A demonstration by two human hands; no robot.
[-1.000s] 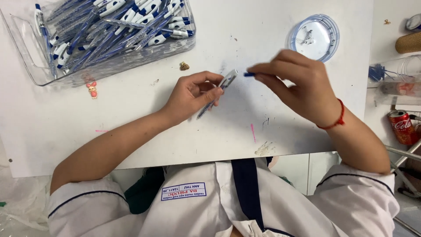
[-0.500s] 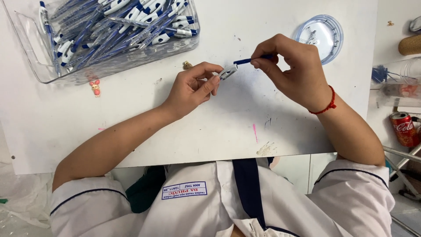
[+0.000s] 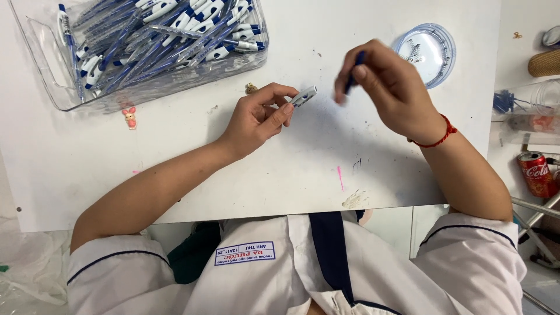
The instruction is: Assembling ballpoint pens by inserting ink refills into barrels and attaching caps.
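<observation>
Two hands held pen parts above the white table (image 3: 175,169).
The left hand (image 3: 256,119) pinched a pen barrel (image 3: 304,96), the right hand (image 3: 388,87) a blue piece (image 3: 352,73); a loose pinch could have dropped it.

Your bin (image 3: 55,87) of pens (image 3: 175,29) sits upper left on the table (image 3: 175,169); the lid (image 3: 429,52) upper right; the can (image 3: 536,173) far right.

Clear rectangular plastic bin (image 3: 46,70) at table's upper left corner, full of blue-and-white pens (image 3: 175,29); round clear plastic lid-like container with blue rim (image 3: 446,49) near table's upper right; red drink can (image 3: 535,173) lying off table's right edge; clear plastic box (image 3: 528,111) above can, contents unclear; white rectangular name patch with blue border (image 3: 245,253) sewn on white shirt chest, bottom centre
</observation>
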